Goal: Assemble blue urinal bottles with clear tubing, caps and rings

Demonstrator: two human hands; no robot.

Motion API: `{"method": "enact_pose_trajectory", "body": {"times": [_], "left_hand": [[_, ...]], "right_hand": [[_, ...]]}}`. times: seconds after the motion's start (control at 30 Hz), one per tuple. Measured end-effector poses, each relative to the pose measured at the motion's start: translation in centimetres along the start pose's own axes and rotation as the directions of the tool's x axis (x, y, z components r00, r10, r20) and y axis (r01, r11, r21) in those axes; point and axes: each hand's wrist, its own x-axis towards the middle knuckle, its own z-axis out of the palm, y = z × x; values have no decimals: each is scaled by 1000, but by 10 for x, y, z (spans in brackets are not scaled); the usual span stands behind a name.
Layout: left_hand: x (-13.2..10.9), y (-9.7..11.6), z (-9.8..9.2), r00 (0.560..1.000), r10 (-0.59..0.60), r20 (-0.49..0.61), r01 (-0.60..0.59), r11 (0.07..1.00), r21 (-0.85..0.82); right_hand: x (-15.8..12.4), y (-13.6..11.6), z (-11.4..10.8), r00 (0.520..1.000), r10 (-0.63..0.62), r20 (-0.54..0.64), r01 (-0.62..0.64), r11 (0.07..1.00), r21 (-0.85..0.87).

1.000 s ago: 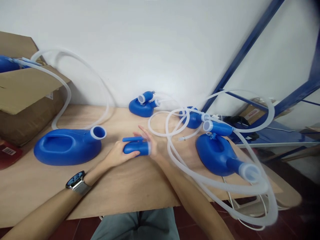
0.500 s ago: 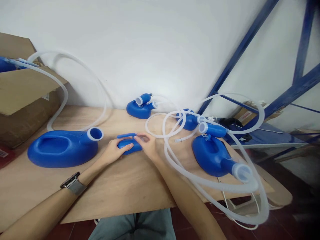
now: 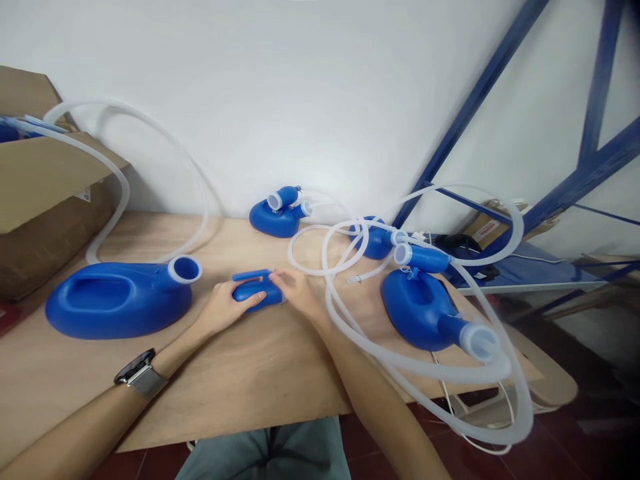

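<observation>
In the head view, a small rounded blue plastic piece (image 3: 256, 295) with a flat bar along its upper side is between my hands, low over the table. My left hand (image 3: 227, 303) closes around its left end, thumb across the front face. At the right end my right hand (image 3: 294, 288) pinches near the tip of the bar; part of the fingers is hidden. To the left lies a large blue bottle (image 3: 117, 313) with a built-in handle and an open white-rimmed mouth pointing up and right.
Right of my hands, another blue bottle (image 3: 417, 327) has a blue tube-shaped part on top and a looping translucent hose (image 3: 380, 350). Two smaller-looking blue bottles (image 3: 273, 223) stand near the wall. An open cardboard box (image 3: 55, 233) is at left, a blue metal frame (image 3: 470, 107) at right.
The view has shifted slightly to the right. Both hands keep their hold on the blue piece, and the flat bar is tilted a little more.
</observation>
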Motion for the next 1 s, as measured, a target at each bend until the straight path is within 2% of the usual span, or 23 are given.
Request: {"method": "enact_pose_trajectory", "body": {"times": [0.1, 0.27, 0.4, 0.57, 0.7, 0.83, 1.0], "left_hand": [[0, -1, -1, 999, 46, -18, -46, 999, 6], [1, -2, -2, 997, 67, -30, -68, 998, -16], [1, -1, -2, 994, 110, -12, -110, 993, -47], [0, -2, -2, 994, 106, -14, -107, 991, -75], [-1, -3, -1, 990, 133, 39, -128, 986, -107], [-3, -5, 3, 985, 164, 53, -158, 982, -103], [-6, -8, 5, 968, 250, 6, -249, 968, -21]], "right_hand": [[0, 0, 2, 1000, -28, -5, 28, 1000, 1], [-1, -6, 2, 997, 50, -51, -48, 998, 39], [-1, -11, -4, 993, 117, 12, -117, 984, 137], [-2, -9, -8, 995, 33, 91, -57, 961, 272], [1, 0, -5, 987, -32, 155, -16, 953, 304], [5, 5, 0, 978, -63, 197, -1, 952, 307], [4, 7, 0, 976, -76, 205, 21, 966, 258]]}}
